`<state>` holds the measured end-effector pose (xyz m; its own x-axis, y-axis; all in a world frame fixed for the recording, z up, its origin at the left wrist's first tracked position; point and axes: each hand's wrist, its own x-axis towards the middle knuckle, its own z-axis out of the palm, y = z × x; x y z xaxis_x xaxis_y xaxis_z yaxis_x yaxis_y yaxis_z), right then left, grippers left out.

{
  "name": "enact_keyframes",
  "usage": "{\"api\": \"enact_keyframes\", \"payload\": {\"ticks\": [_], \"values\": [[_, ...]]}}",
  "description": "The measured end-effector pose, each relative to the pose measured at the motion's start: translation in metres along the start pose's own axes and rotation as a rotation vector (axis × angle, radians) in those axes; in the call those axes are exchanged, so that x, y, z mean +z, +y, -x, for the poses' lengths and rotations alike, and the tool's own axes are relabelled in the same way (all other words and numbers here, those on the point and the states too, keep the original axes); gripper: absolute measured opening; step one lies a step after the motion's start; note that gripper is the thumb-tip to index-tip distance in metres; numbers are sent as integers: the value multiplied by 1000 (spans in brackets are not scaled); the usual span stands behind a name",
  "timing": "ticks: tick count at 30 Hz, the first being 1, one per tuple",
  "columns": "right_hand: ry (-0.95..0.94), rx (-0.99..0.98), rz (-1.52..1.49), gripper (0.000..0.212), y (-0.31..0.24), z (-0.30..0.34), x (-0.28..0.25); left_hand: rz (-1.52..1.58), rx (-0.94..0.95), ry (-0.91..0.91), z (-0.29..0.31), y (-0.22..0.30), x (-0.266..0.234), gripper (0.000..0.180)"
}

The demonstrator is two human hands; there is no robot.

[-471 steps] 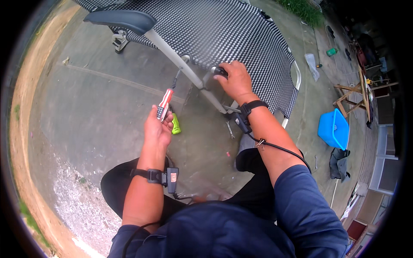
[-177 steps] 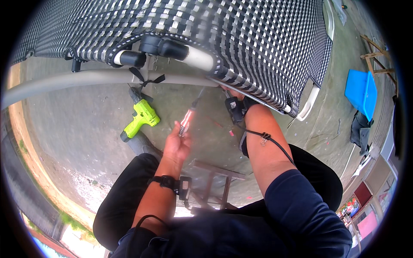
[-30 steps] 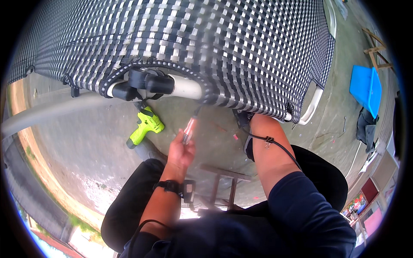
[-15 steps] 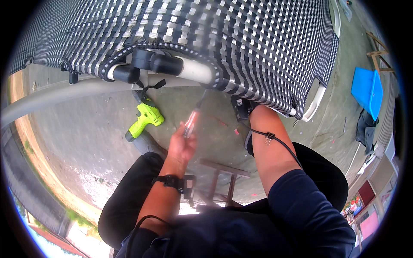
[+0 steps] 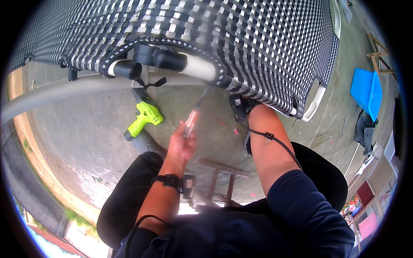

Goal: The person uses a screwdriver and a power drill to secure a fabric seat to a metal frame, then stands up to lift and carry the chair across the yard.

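Note:
My left hand [image 5: 182, 145] is closed around the red and clear handle of a screwdriver [image 5: 192, 120]. Its thin shaft points up to the lower edge of a black and silver woven panel [image 5: 254, 47], where the tip is blurred and cannot be made out. Just left of there, a white tube [image 5: 200, 69] with a black end cap [image 5: 170, 59] pokes through an opening in the weave. My right forearm [image 5: 269, 133] reaches under the panel's edge; the panel hides that hand and its fingers.
A yellow-green cordless power tool [image 5: 148, 118] is left of my left hand, by my shoe. A pale curved tube [image 5: 56, 94] crosses below the panel. A small wooden stool [image 5: 223, 172] is between my legs. To the right are a blue bin [image 5: 365, 92] and dark cloth [image 5: 365, 131].
Hardly anything differs. The view has shifted slightly; my left hand keeps its hold on the screwdriver, and my right arm stays under the panel.

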<state>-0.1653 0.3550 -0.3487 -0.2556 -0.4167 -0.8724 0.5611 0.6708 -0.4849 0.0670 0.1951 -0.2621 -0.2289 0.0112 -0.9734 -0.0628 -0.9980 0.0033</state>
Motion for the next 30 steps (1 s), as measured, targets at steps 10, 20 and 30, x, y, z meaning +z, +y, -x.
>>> {"api": "enact_keyframes", "payload": {"ticks": [10, 20, 30], "values": [[-10, 9, -28, 28, 0, 2, 0, -16, -13, -18, 0, 1, -2, 37], [-22, 17, -54, 27, -2, 5, 1, -5, -10, 2, 2, 2, 0, 37], [-30, 27, -88, 26, 1, 8, 1, -7, -14, -10, 5, 2, 3, 38]]}}
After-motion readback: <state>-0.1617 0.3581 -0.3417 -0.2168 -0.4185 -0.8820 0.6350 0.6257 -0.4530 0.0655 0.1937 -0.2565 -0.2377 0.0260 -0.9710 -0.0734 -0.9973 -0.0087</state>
